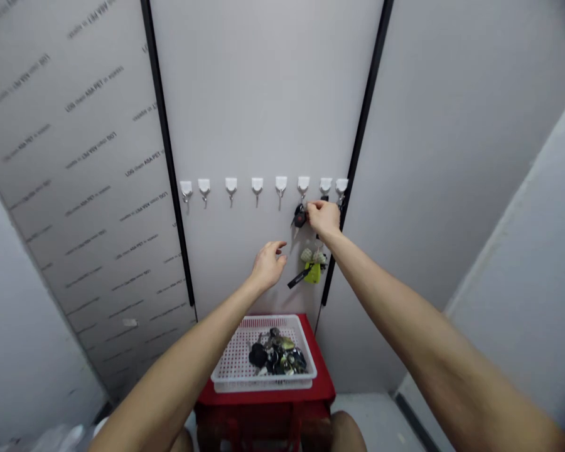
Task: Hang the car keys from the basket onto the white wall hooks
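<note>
My right hand (323,216) is raised to the wall, its fingers pinched together at a bunch of keys with a black fob (300,217). These keys are just below the sixth white hook (303,184) from the left; whether their ring is on the hook is hard to see. My left hand (269,263) is held in the air lower and to the left, fingers apart and holding nothing. Below my right hand hangs a cluster with a yellow-green tag (313,272), pale woven balls (312,255) and a black strap (298,279). Dark items behind my right hand are partly hidden.
More white hooks (257,184) line the wall panel (263,94) between two black strips (161,125). A white perforated basket (226,382) with a heap of keys (277,355) stands on a red-covered stool (322,370) below my hands.
</note>
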Demonstrator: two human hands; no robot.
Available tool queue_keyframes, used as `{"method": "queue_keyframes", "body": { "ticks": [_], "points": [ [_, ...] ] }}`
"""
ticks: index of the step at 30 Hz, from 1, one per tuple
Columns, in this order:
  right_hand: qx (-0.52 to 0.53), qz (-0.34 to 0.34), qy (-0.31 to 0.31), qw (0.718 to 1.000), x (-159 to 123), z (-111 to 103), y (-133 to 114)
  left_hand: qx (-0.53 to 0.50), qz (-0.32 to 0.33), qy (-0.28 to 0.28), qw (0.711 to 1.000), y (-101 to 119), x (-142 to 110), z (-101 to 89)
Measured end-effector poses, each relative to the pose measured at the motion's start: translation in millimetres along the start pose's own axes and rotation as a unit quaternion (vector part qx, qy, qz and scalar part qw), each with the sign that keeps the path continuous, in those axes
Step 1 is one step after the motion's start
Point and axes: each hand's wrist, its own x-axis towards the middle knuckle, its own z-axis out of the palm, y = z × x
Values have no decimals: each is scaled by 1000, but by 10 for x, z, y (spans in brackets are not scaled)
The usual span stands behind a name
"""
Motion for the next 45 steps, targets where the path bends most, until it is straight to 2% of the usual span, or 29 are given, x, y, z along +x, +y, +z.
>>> {"method": "queue_keyframes", "body": {
  "ticks": [3, 4, 6, 7, 9, 10, 12, 14, 17, 20, 24, 28, 33, 35, 39, 42, 45],
  "points": [
    [10, 8, 11, 1000, -397, -66, 33, -8, -61, -33, 998, -374, -378, 119],
    [17, -6, -23, 1000, -587, -83, 62, -4, -84, -47, 995, -504, -534, 170],
    [18, -33, -158, 987, -1026, -102, 149, 12, -119, -80, 990, -738, -857, 270],
    [12, -43, -255, 966, -1255, -104, 206, 22, -127, -99, 987, -833, -1007, 314],
    [-26, -61, -437, 897, -1676, -88, 336, 47, -132, -134, 981, -976, -1254, 381],
    [-60, -66, -494, 865, -1848, -72, 402, 63, -135, -150, 977, -1024, -1341, 403],
    [-137, -75, -540, 827, -2093, -32, 517, 100, -146, -176, 968, -1088, -1444, 427],
    [-197, -83, -540, 814, -2222, 10, 589, 132, -158, -193, 959, -1124, -1470, 435],
    [-234, -88, -528, 812, -2311, 71, 618, 148, -180, -198, 952, -1158, -1448, 446],
    [-245, -89, -503, 824, -2387, 128, 597, 132, -216, -189, 949, -1175, -1426, 458],
    [-222, -101, -485, 840, -2461, 174, 580, 104, -227, -164, 954, -1195, -1419, 454],
    [-150, -96, -505, 844, -2474, 194, 605, 7, -281, -115, 953, -1256, -1413, 429],
    [-89, -68, -494, 862, -2512, 256, 583, -131, -325, -12, 937, -1297, -1407, 394],
    [-81, -55, -484, 870, -2537, 291, 546, -215, -330, 28, 919, -1281, -1406, 377],
    [-54, -41, -465, 883, -2576, 363, 464, -376, -349, 94, 854, -1232, -1399, 338],
    [-38, -32, -457, 888, -2590, 415, 414, -426, -367, 118, 818, -1209, -1395, 309],
    [-48, -4, -453, 890, -2598, 454, 385, -448, -380, 112, 802, -1198, -1396, 290]
  ]
}}
